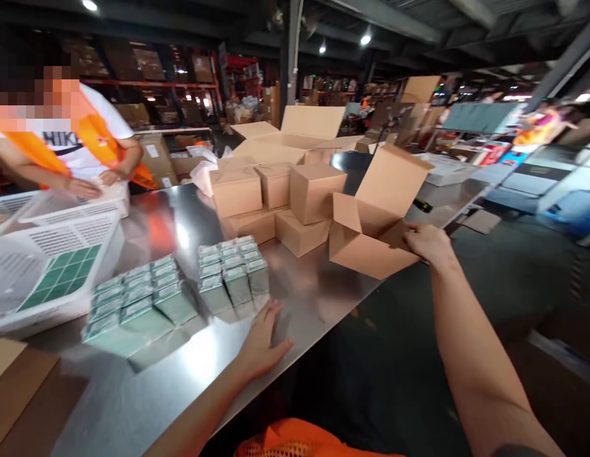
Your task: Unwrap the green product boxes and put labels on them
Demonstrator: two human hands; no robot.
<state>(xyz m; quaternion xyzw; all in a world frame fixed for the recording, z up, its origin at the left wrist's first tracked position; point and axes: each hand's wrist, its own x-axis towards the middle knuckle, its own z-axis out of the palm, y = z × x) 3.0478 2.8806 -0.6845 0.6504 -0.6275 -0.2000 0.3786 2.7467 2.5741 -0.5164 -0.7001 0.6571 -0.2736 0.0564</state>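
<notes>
An open cardboard box point(371, 251) with raised flaps sits at the table's near edge, and my right hand point(425, 244) grips its right side with curled fingers. Low over the metal table, my left hand point(266, 339) is open, thumb spread from the fingers. Just beyond its fingertips stands a block of small green boxes point(235, 276) packed in rows; whether the hand touches them I cannot tell. A second block of green boxes point(137, 304) lies further left. Several closed cardboard boxes point(318, 190) are stacked behind the open one.
White plastic baskets point(104, 238) line the left side, one holding green boxes point(66, 276). A co-worker point(80, 146) in an orange vest handles a basket there. A large open carton point(314, 124) stands behind the stack. Cardboard point(18, 387) juts in at lower left on the metal table point(180, 387).
</notes>
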